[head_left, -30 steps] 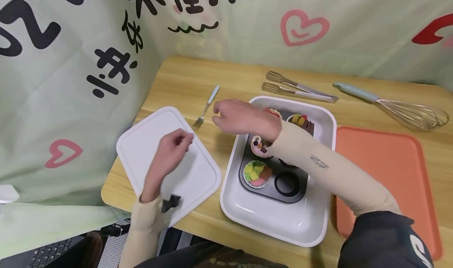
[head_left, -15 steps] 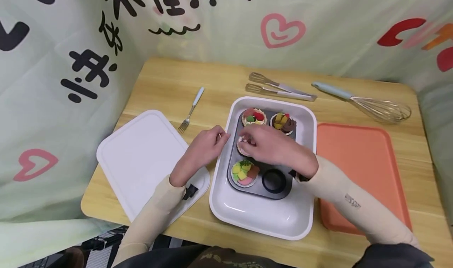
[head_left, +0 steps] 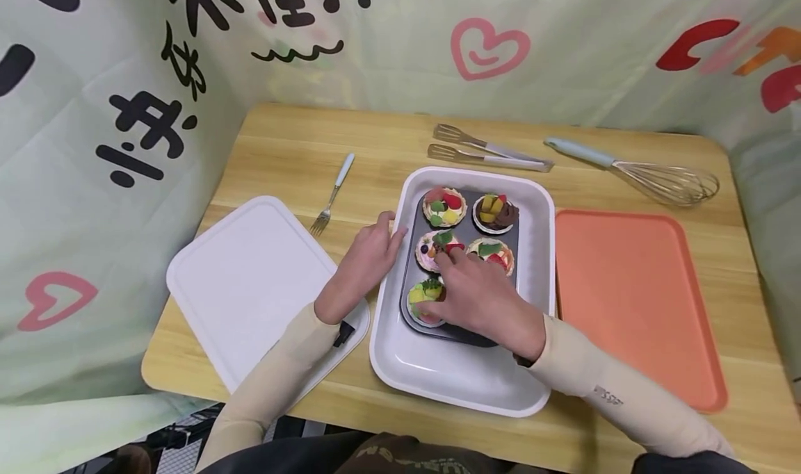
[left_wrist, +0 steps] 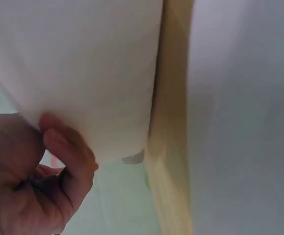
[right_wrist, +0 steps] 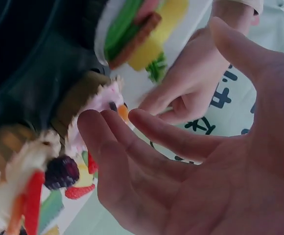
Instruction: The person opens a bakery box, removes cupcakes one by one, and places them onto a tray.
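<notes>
My left hand [head_left: 366, 262] grips the left rim of a deep white tray [head_left: 463, 401]; in the left wrist view its thumb and fingers pinch the tray's edge. Inside stands a dark grey muffin tin [head_left: 466, 229] holding several fruit-topped cupcakes. My right hand [head_left: 484, 297] reaches over the tin's near right part, fingers spread and slightly bent, with nothing between them. Its fingertips overlap the pink-creamed cupcake [head_left: 427, 253], and its thumb overlaps the yellow-and-green-topped cupcake [head_left: 424, 292]. Beyond lie a red-and-green-topped cupcake [head_left: 445, 206] and a chocolate one [head_left: 497, 213]. The hand hides the near right cup.
A flat white board [head_left: 250, 279] lies to the left, a fork [head_left: 332, 194] behind it. Metal tongs [head_left: 491, 153] and a whisk [head_left: 651, 175] lie along the back. On the right is an orange tray [head_left: 638, 307]. A printed curtain [head_left: 388, 78] encloses the table.
The left hand has moved right from over the white board to the deep tray's rim. The right hand has drawn back from the tray's far left to over the cupcakes. The head view has shifted.
</notes>
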`<action>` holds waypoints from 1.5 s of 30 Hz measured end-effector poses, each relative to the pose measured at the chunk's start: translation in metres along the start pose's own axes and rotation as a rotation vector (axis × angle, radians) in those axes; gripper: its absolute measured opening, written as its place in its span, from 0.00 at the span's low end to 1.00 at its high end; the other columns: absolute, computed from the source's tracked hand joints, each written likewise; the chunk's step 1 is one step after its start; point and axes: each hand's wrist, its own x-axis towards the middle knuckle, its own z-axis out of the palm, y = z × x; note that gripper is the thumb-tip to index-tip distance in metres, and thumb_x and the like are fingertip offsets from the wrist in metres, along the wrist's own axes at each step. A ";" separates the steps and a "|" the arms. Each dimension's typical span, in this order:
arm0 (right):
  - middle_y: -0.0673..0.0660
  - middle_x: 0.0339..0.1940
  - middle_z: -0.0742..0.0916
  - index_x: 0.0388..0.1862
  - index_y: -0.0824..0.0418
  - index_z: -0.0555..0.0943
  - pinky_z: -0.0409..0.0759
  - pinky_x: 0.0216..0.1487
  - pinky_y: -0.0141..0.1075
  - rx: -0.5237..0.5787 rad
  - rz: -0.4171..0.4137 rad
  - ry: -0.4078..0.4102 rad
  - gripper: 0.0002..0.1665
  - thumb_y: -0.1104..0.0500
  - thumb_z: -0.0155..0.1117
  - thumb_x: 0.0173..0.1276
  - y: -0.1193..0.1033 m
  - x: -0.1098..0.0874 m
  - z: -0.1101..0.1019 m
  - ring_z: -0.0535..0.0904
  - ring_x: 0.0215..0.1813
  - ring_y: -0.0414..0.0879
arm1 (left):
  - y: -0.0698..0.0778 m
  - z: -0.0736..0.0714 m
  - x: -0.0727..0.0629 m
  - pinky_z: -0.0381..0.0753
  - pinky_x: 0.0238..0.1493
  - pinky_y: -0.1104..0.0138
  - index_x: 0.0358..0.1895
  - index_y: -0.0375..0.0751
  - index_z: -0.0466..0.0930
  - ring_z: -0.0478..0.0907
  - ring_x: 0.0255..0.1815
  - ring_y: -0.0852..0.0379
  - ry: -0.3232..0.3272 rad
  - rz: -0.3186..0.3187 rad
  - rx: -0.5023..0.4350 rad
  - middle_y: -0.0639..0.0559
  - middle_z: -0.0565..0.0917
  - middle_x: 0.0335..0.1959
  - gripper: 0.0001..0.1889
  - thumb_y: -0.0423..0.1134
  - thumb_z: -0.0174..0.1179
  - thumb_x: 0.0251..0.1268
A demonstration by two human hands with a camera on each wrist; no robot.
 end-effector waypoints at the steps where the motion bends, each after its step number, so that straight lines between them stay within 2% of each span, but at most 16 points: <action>1: 0.63 0.46 0.83 0.58 0.65 0.78 0.80 0.31 0.49 -0.004 -0.003 -0.005 0.50 0.28 0.74 0.50 0.000 0.000 0.002 0.82 0.38 0.55 | 0.000 0.001 0.000 0.81 0.27 0.60 0.64 0.28 0.68 0.83 0.29 0.49 0.005 0.006 0.000 0.39 0.81 0.27 0.22 0.43 0.48 0.80; 6: 0.62 0.45 0.83 0.58 0.65 0.78 0.81 0.34 0.47 0.006 -0.042 -0.010 0.50 0.29 0.75 0.49 0.000 -0.002 0.012 0.83 0.38 0.54 | 0.003 0.004 0.002 0.81 0.21 0.64 0.65 0.26 0.66 0.85 0.28 0.46 0.014 0.032 0.010 0.34 0.83 0.29 0.21 0.39 0.47 0.81; 12: 0.60 0.38 0.82 0.53 0.65 0.79 0.78 0.28 0.47 0.030 -0.120 0.031 0.45 0.33 0.79 0.48 0.000 -0.005 0.023 0.81 0.32 0.52 | 0.006 0.005 0.004 0.81 0.21 0.60 0.65 0.27 0.67 0.85 0.28 0.44 0.021 0.022 0.038 0.32 0.83 0.28 0.20 0.39 0.46 0.81; 15: 0.60 0.38 0.81 0.54 0.66 0.79 0.78 0.27 0.48 0.021 -0.142 0.039 0.46 0.35 0.81 0.47 0.000 -0.006 0.027 0.80 0.31 0.53 | 0.006 0.007 0.004 0.81 0.20 0.60 0.65 0.27 0.67 0.85 0.26 0.44 0.032 0.023 0.032 0.33 0.82 0.27 0.20 0.38 0.46 0.81; 18: 0.59 0.36 0.79 0.54 0.66 0.77 0.76 0.25 0.45 0.014 -0.144 0.029 0.44 0.39 0.82 0.48 -0.001 -0.005 0.030 0.77 0.28 0.52 | 0.005 0.008 0.003 0.79 0.19 0.62 0.64 0.26 0.67 0.84 0.25 0.45 0.051 0.027 0.021 0.34 0.82 0.26 0.20 0.38 0.46 0.80; 24: 0.58 0.33 0.75 0.48 0.66 0.76 0.72 0.21 0.41 0.023 -0.151 0.036 0.31 0.49 0.78 0.54 -0.002 -0.002 0.034 0.72 0.24 0.49 | 0.003 0.009 0.000 0.77 0.16 0.67 0.64 0.26 0.69 0.84 0.23 0.49 0.098 0.023 -0.014 0.35 0.83 0.26 0.20 0.38 0.46 0.80; 32: 0.58 0.32 0.75 0.45 0.67 0.76 0.74 0.22 0.41 0.018 -0.160 0.083 0.29 0.52 0.77 0.51 0.000 0.002 0.037 0.72 0.24 0.49 | 0.002 0.011 0.003 0.76 0.16 0.65 0.62 0.24 0.70 0.82 0.22 0.50 0.130 0.041 0.004 0.35 0.82 0.25 0.19 0.36 0.46 0.79; 39: 0.58 0.30 0.75 0.44 0.68 0.76 0.73 0.23 0.40 0.029 -0.161 0.095 0.29 0.53 0.77 0.50 0.005 0.004 0.037 0.71 0.24 0.49 | 0.003 0.010 0.007 0.79 0.19 0.64 0.63 0.23 0.69 0.84 0.26 0.47 0.115 0.045 0.026 0.31 0.84 0.30 0.19 0.36 0.46 0.79; 45: 0.58 0.30 0.75 0.43 0.68 0.76 0.74 0.23 0.40 0.034 -0.170 0.107 0.28 0.53 0.76 0.49 0.005 0.005 0.037 0.71 0.24 0.48 | 0.004 0.009 0.008 0.80 0.20 0.64 0.64 0.24 0.68 0.85 0.27 0.47 0.089 0.028 0.027 0.33 0.84 0.29 0.20 0.37 0.46 0.80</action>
